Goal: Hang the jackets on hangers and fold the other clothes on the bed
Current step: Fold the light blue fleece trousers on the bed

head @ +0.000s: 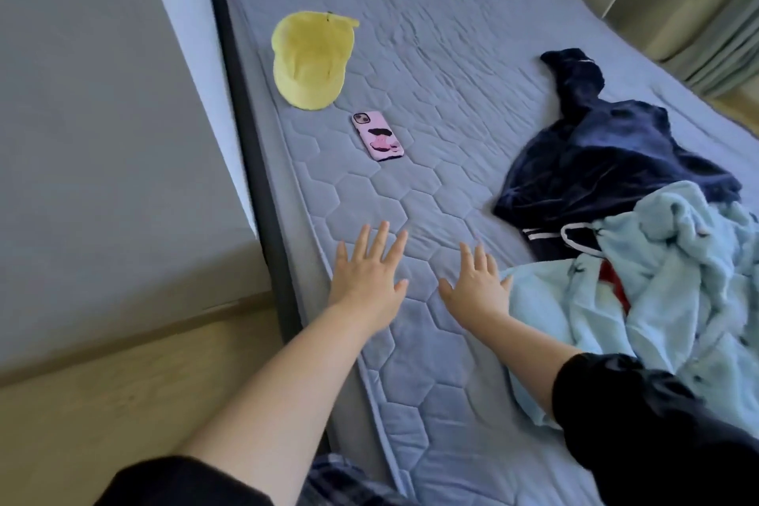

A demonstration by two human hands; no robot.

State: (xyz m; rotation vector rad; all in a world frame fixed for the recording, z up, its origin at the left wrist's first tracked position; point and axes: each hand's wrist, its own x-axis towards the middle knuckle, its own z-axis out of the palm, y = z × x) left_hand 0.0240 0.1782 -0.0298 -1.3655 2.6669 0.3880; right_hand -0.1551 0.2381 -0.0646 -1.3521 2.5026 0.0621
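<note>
Your black sleeves [657, 444] are closest. Left grip [365, 279] and right grip [476, 290] spread wide open over the bed [410, 53]. The fluffy blue clothes [677, 300], lower right, look soft and light; grab an edge.

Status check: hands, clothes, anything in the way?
Left hand and right hand open over mattress. Light blue garment and navy garment heaped, unfolded. Phone, yellow cap farther up, not blocking.
</note>
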